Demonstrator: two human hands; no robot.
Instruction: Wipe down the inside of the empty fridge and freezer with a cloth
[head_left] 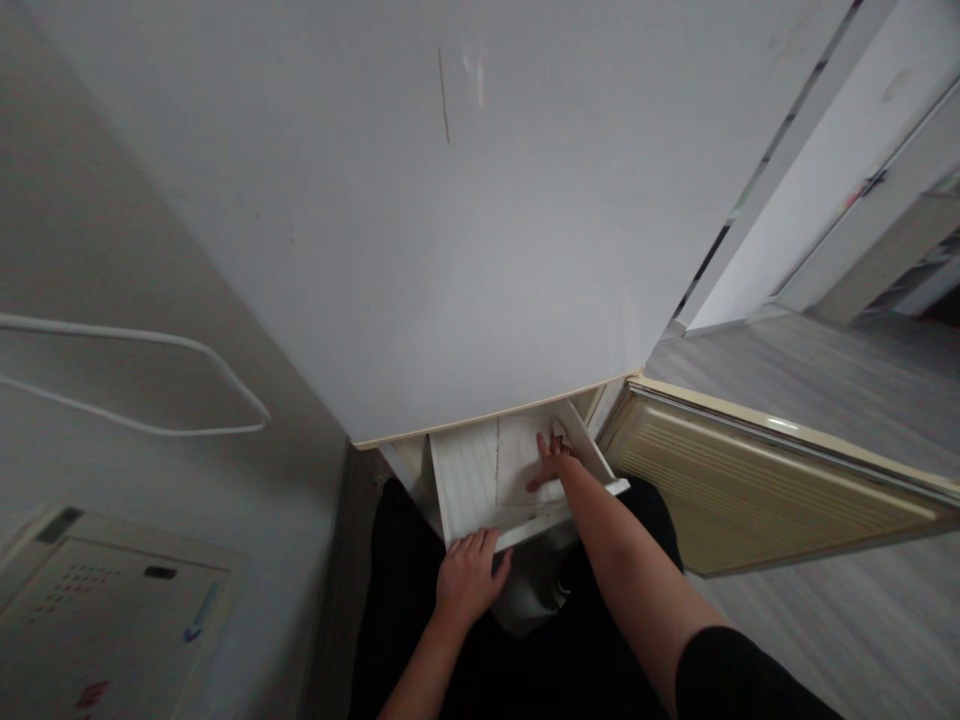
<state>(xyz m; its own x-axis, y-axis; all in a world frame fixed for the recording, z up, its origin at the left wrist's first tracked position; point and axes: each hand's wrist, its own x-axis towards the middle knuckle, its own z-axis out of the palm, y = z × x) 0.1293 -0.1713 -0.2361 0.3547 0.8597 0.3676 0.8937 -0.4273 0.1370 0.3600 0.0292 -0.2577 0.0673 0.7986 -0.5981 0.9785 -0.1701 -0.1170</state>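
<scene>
A white drawer (465, 520) is pulled out of the cabinet below a broad white top. My left hand (471, 575) is at its front edge, fingers hooked over the rim and the thumb apart on the outside. Inside the drawer lies a pale sheet (517, 450) with a jagged left edge, over a lined white bottom (465, 465). My right hand (553, 465) reaches in over the right side of that sheet with its fingers spread. Close to its fingertips is a small crumpled white piece (559, 432), partly hidden by the fingers.
The cabinet door (765, 480) hangs open to the right, its ribbed yellowish inner face showing. The white top (465, 220) fills the upper view. At left, a white cable (135, 335) runs along the wall above a panel box (120, 610). Grey wood-look floor (840, 370) extends at right.
</scene>
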